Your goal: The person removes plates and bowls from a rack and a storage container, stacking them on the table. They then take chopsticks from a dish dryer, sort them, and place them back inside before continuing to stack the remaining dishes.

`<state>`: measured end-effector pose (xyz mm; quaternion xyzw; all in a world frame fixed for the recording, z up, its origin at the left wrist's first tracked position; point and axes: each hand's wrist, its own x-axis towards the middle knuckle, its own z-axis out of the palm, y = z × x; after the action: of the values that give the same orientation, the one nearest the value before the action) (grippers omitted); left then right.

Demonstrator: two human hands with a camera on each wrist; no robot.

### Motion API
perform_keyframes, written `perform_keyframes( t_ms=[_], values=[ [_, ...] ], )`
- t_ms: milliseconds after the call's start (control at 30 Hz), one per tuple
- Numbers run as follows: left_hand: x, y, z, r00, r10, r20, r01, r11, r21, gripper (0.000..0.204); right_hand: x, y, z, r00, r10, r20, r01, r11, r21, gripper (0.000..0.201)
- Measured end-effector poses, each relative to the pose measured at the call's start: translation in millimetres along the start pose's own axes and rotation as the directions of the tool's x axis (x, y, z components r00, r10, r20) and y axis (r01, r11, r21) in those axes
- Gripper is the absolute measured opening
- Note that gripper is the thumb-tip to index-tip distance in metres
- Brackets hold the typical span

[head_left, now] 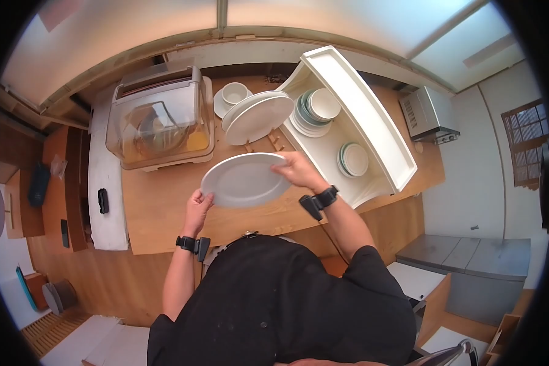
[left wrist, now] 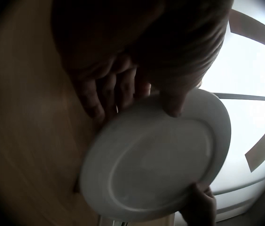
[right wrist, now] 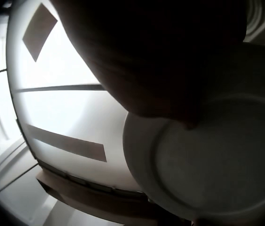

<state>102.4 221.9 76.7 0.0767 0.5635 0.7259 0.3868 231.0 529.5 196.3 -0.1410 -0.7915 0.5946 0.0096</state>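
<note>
Plastic box (head_left: pixel 128 116), see-through front, far left on the wooden table (head_left: pixel 165 207), ten o'clock from the held plate (head_left: pixel 244 183). Left hand (head_left: pixel 198 211): at eight o'clock on the rim, pinching it, thumb over the face, fingers behind. Grip looks slim; a smooth edge could slide out should that thumb slacken. Cup (head_left: pixel 234 93) on a saucer (head_left: pixel 219 107), toward eleven; a wide swing might clip it. Held plate: white, tilted, between both hands over the table; cannot tell whether its lower edge touches wood. Standing plates (head_left: pixel 262 119) at twelve, tilted by wooden pegs (head_left: pixel 277 141); a knock from the held rim could chip or topple them. Right hand (head_left: pixel 299 169): two o'clock, pinching the rim, thumb on the face, fingertips behind hidden. Uneven pull between hands would likely twist the plate free. White tub (head_left: pixel 360 91), two o'clock and farther out, holds two stacks of dishes (head_left: pixel 352 160); its near wall could catch a plate carried too low.
</note>
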Motion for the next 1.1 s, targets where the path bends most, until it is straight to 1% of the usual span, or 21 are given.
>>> perform_keyframes(
  t_ms=[33, 100, 133, 200, 233, 300, 400, 500, 600, 700, 833, 933, 1000, 1100],
  values=[
    [-2, -2, -3, 0.999, -0.039, -0.035, 0.04, 0.999, 0.018, 0.032, -1, -19, -16, 0.999, -0.051, -0.013, 0.048, 0.988, -0.148, 0.023],
    [1, -5, -21, 0.989, -0.112, -0.095, 0.118, 0.991, 0.057, 0.03, 1, -45, -42, 0.987, -0.163, -0.007, 0.147, 0.906, -0.396, 0.024],
    [5, -17, -39, 0.982, -0.153, -0.111, 0.166, 0.979, 0.118, 0.029, 5, -58, -56, 0.964, -0.263, 0.03, 0.242, 0.832, -0.5, 0.026],
    [7, -56, -87, 0.961, -0.233, -0.147, 0.263, 0.935, 0.237, 0.027, 14, -81, -79, 0.892, -0.432, 0.135, 0.403, 0.623, -0.671, 0.028],
    [2, -63, -99, 0.946, -0.272, -0.178, 0.313, 0.911, 0.27, 0.026, 18, -90, -86, 0.893, -0.423, 0.153, 0.391, 0.563, -0.728, 0.032],
    [-11, -74, -115, 0.906, -0.344, -0.245, 0.411, 0.852, 0.324, 0.025, 31, -98, -97, 0.894, -0.396, 0.208, 0.387, 0.449, -0.805, 0.034],
    [-22, -90, -127, 0.897, -0.279, -0.344, 0.33, 0.939, 0.098, 0.023, 49, -102, -95, 0.913, -0.349, 0.212, 0.335, 0.345, -0.877, 0.031],
    [-22, -98, -126, 0.899, -0.244, -0.365, 0.287, 0.955, 0.068, 0.021, 64, -103, -87, 0.935, -0.285, 0.213, 0.302, 0.32, -0.898, 0.032],
    [-20, -99, -128, 0.891, -0.244, -0.384, 0.304, 0.947, 0.105, 0.021, 83, -86, -73, 0.945, -0.255, 0.203, 0.283, 0.334, -0.899, 0.032],
    [-19, -97, -132, 0.892, -0.277, -0.357, 0.319, 0.946, 0.064, 0.021, 102, -63, -63, 0.94, -0.241, 0.244, 0.316, 0.337, -0.887, 0.031],
    [-18, -95, -130, 0.886, -0.29, -0.363, 0.326, 0.944, 0.042, 0.022, 118, -43, -50, 0.932, -0.228, 0.284, 0.349, 0.34, -0.874, 0.029],
    [-14, -96, -132, 0.885, -0.294, -0.361, 0.333, 0.942, 0.049, 0.023, 121, -36, -39, 0.967, -0.078, 0.243, 0.255, 0.34, -0.905, 0.026],
    [-14, -96, -132, 0.888, -0.295, -0.354, 0.339, 0.938, 0.069, 0.023, 126, -17, -38, 0.967, -0.092, 0.237, 0.254, 0.342, -0.905, 0.027],
    [-14, -91, -133, 0.885, -0.325, -0.334, 0.368, 0.927, 0.071, 0.023, 128, -10, -35, 0.971, -0.123, 0.205, 0.236, 0.352, -0.906, 0.027]
  ],
)
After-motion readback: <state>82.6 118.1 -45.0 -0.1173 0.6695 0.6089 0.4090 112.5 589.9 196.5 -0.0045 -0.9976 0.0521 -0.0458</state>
